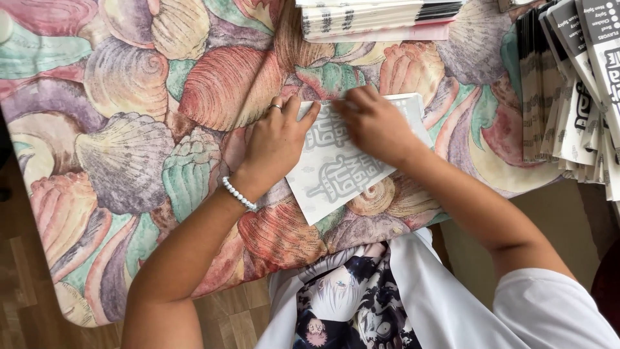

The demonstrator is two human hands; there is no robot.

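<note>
Both hands lay pressed flat on a white printed sheet (342, 171) that rested near the middle of the counter (129, 161), which was covered by a cloth patterned with large seashells. The left hand (278, 145), wearing a ring and a white bead bracelet, sat at the sheet's nine o'clock edge with fingers spread and pushing down, gripping nothing. The right hand (374, 123) covered the twelve o'clock corner, fingers bent and pressing the paper, apparently creasing rather than clutching it, though I could not tell for certain. The sheet looked thin, light and limp, likely to bend or crease easily and to slide on the cloth; its free six o'clock corner seemed the easiest place to pinch. A stack of similar sheets (381, 19) lay at twelve o'clock, and a fanned pile of folded printed pieces (575, 97) at three o'clock.
</note>
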